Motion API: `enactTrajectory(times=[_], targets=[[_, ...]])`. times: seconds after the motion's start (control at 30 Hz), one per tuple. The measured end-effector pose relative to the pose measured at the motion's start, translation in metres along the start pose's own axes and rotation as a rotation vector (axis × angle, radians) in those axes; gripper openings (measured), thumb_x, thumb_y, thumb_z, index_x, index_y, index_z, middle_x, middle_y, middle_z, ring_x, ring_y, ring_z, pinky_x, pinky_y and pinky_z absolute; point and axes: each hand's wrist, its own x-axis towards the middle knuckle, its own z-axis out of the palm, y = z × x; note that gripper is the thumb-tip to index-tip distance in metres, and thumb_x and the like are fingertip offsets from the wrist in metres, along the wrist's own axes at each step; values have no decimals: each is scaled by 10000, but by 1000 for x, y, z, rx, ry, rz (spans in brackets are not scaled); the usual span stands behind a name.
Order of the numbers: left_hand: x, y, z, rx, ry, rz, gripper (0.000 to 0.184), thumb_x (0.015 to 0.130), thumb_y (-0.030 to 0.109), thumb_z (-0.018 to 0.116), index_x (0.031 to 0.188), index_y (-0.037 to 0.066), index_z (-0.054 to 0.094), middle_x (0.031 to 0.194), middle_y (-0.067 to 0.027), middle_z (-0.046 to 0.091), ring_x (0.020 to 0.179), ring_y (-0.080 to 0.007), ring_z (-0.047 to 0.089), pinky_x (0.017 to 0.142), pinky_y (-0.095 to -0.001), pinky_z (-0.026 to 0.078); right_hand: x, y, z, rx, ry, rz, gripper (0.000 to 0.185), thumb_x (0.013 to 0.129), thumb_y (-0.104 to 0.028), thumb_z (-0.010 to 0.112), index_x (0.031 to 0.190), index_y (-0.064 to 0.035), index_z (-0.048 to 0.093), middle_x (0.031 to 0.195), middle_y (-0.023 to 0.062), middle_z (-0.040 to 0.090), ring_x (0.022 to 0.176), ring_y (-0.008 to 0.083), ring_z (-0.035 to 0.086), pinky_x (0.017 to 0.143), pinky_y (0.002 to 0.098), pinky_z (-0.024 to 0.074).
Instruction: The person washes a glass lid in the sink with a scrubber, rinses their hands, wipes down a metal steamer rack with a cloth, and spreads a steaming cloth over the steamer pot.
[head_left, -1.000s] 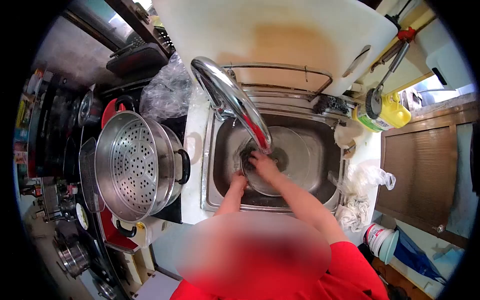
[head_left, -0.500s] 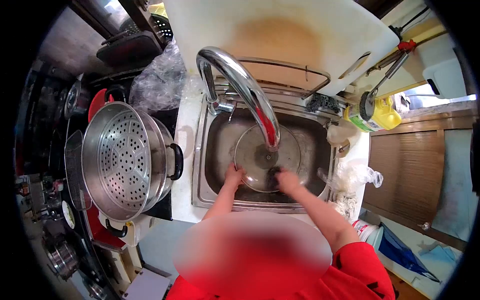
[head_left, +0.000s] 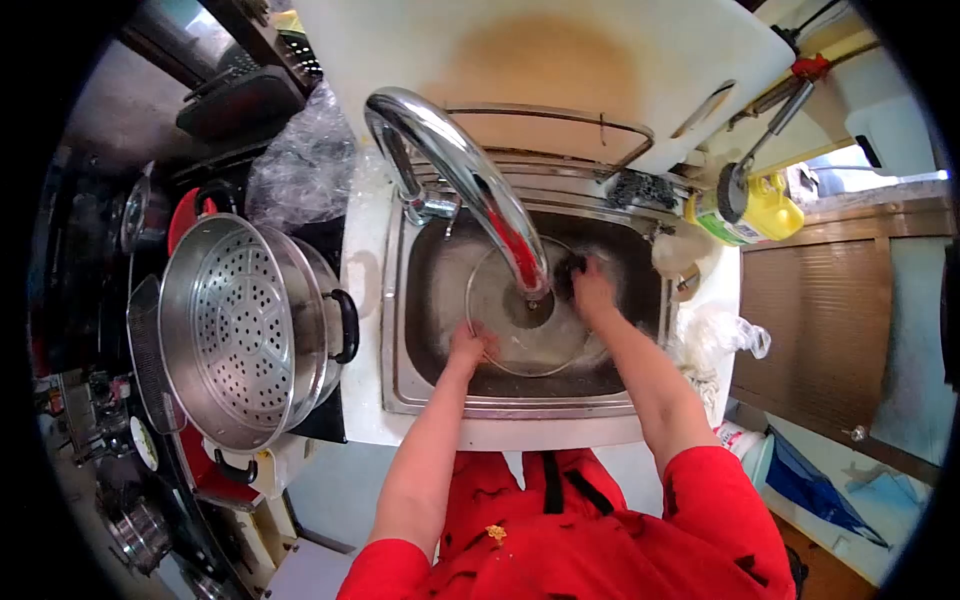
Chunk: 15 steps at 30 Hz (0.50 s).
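Note:
A round glass pot lid (head_left: 538,348) with a thin metal rim lies in the stainless steel sink (head_left: 520,406), under the spout of the chrome tap (head_left: 478,180). My left hand (head_left: 472,345) is closed on the lid's near left edge, its thumb on the glass. At the far right part of the lid, my right hand (head_left: 594,290) holds a dark scrubber (head_left: 575,265) against it. My fingers partly cover the scrubber, and its exact material cannot be made out.
Left of the sink stands a steamer pot (head_left: 225,335) with a perforated tray and black handles. Behind it is crumpled clear plastic (head_left: 305,165). A yellow bottle (head_left: 765,210), a dark mesh scourer (head_left: 640,190) and a plastic bag (head_left: 715,350) sit around the sink's right side.
My right hand has moved with the scrubber from the lid's near right part up to its far right part. My left hand stays at the left edge. The view has shifted slightly.

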Motion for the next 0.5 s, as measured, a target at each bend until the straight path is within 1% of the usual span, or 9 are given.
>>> enactTrajectory(times=[0.07, 0.13, 0.17, 0.23, 0.3, 0.37, 0.4, 0.47, 0.5], targets=[[-9, 10, 7, 14, 12, -5, 283, 756, -52, 511, 1016, 33, 436, 794, -126, 576, 555, -233, 588, 406, -325, 478, -41, -10, -5, -44, -325, 49, 341, 660, -191, 643, 959, -39, 581, 1218, 264, 391, 914, 352, 571, 761, 413, 488], [-16, 24, 6, 52, -1, -76, 381, 747, -58, 497, 1105, 43, 414, 876, -140, 574, 621, -240, 597, 431, -324, 485, -72, -46, -9, 139, -520, 59, 441, 581, -218, 720, 977, -80, 585, 1161, 267, 413, 962, 357, 543, 801, 421, 478], [-14, 22, 6, 51, 5, -73, 381, 747, -58, 497, 1105, 43, 414, 876, -140, 574, 621, -240, 597, 431, -324, 485, -84, -63, -6, 226, -476, -63, 440, 573, -196, 720, 980, -97, 584, 1167, 247, 403, 997, 361, 523, 832, 420, 462], [-8, 13, 3, 29, -4, -21, 475, 711, -71, 528, 1148, 56, 391, 935, -140, 565, 717, -243, 600, 446, -322, 487, -75, -97, -2, 517, -406, -124, 392, 591, -160, 706, 950, -80, 572, 1235, 208, 361, 1024, 397, 487, 880, 428, 424], [0, 4, -1, -30, -9, -16, 491, 706, -74, 528, 1154, 63, 384, 944, -129, 565, 745, -242, 597, 446, -320, 487, -42, -117, -3, 615, -228, -257, 352, 621, -170, 679, 942, -77, 570, 1243, 216, 370, 1018, 397, 489, 870, 417, 427], [0, 2, -3, -87, -21, -16, 507, 700, -78, 529, 1161, 69, 377, 953, -118, 566, 774, -242, 594, 445, -318, 486, -3, -121, -5, 548, 20, -302, 386, 585, -120, 672, 950, -43, 574, 1258, 213, 361, 909, 395, 545, 795, 429, 462], [-4, 6, -1, -4, -25, -5, 498, 707, -71, 524, 1161, 70, 376, 956, -109, 568, 766, -239, 595, 451, -317, 490, 14, -116, -12, 590, -36, -143, 390, 595, -128, 663, 959, -23, 570, 1235, 220, 386, 911, 395, 543, 804, 427, 456], [-14, 10, 1, 72, -27, 0, 489, 713, -63, 519, 1161, 72, 376, 958, -101, 570, 757, -237, 596, 456, -316, 495, 43, -91, -1, 625, -100, 15, 396, 605, -135, 654, 968, -3, 567, 1211, 227, 412, 912, 396, 542, 813, 425, 451], [-17, 13, 2, 64, -26, 10, 466, 719, -51, 526, 1148, 67, 387, 966, -102, 572, 759, -230, 597, 469, -318, 501, 61, -74, 35, 815, -72, 139, 415, 612, -145, 652, 985, 10, 560, 1180, 230, 440, 914, 394, 542, 820, 427, 448]])
